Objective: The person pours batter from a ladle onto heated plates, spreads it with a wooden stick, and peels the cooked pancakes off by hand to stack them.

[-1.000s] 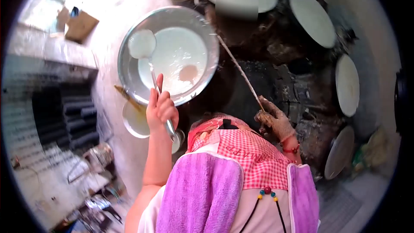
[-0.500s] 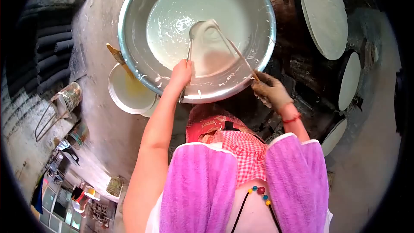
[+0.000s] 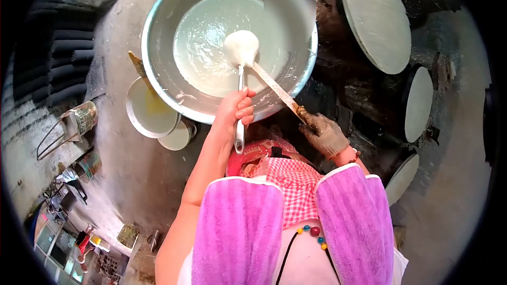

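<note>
My left hand grips the handle of a metal ladle. The ladle's bowl, coated or heaped with thick white batter, is over a big metal basin. White batter covers the basin's bottom. My right hand, in a stained glove, is closed on the dark end of a long flat wooden stick. Smeared with white, the stick reaches over the basin's near rim, and its far end meets the ladle's bowl.
Left of the basin stand a white bucket and a smaller pale container; a wooden-handled tool leans there. Large round pale-topped discs line the right side. Dark stacked pieces and a wire-handled can are at far left.
The ladle and stick have come together; a wide sheet of batter between them has given way to a white mass at the ladle's bowl. My right hand has moved down and back.
</note>
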Motion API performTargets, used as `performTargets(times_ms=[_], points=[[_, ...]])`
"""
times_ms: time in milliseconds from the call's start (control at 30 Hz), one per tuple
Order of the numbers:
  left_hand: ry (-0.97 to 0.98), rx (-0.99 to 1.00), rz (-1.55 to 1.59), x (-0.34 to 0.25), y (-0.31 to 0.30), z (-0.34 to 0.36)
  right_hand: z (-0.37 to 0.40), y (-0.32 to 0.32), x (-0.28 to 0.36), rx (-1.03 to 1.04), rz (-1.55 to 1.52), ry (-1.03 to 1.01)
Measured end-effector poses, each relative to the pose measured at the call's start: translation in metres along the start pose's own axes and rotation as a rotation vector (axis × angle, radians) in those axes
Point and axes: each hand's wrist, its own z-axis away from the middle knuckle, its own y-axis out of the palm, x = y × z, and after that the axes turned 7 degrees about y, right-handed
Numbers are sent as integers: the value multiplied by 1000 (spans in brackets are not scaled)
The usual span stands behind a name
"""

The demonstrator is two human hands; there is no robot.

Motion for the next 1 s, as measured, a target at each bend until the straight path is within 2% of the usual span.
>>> performTargets(times_ms=[67, 100, 133, 167, 200, 233, 300, 400, 433, 467, 567, 600, 667, 700, 733, 767, 800, 833, 867, 900, 933, 967, 1000], points=[[130, 63, 15, 11, 26, 31, 21, 3, -3, -119, -41, -72], [205, 113, 49, 16, 38, 48, 29, 0, -1, -191, -53, -173], [244, 150, 24, 15, 51, 64, 34, -3, -2, -197, -89, -215], [275, 256, 150, 16, 64, 84, 45, -16, 8, -298, -127, -320], [347, 292, 113, 12, 77, 102, 59, -31, 21, -395, -160, -423], [374, 459, 220, 8, 90, 122, 64, -42, 25, -445, -175, -419], [398, 693, 161, -10, 120, 157, 63, -65, 36, -420, -567, -660], [511, 875, 106, -29, 156, 208, 93, -130, 66, 134, -1052, -359], [520, 917, 93, -36, 160, 219, 102, -145, 77, 172, -1189, -428], [580, 782, 57, -38, 168, 232, 99, -149, 76, 204, -1235, -508], [700, 608, -234, -45, 153, 228, 74, -131, 67, 465, -1586, -671], [604, 602, -194, -42, 143, 224, 56, -117, 63, 542, -1640, -699], [233, 665, 100, -30, 122, 220, 18, -80, 46, 711, -1696, -490], [202, 615, 99, -27, 109, 216, 11, -64, 33, 757, -1697, -415], [55, 585, 337, -24, 96, 211, 10, -46, 21, 804, -1703, -335], [-85, 558, 566, -26, 84, 203, 6, -21, 3, 664, -1591, -207], [-130, 545, 604, -31, 59, 189, 22, -20, -11, 652, -1483, -77], [-142, 444, 590, -39, 38, 177, 38, -18, -25, 650, -1378, 50], [-199, 442, 576, -43, 32, 165, 54, -8, -48, 661, -1455, 113], [-219, 337, 556, -49, 32, 161, 59, 32, -74, 531, -1506, 127], [-270, 332, 549, -47, 42, 154, 78, 35, -86, 498, -1543, 142], [-258, 392, 390, -43, 62, 144, 111, 14, -84, 487, -1702, 194], [-254, 441, 241, -37, 79, 142, 130, 27, -101, 387, -1879, 254]])
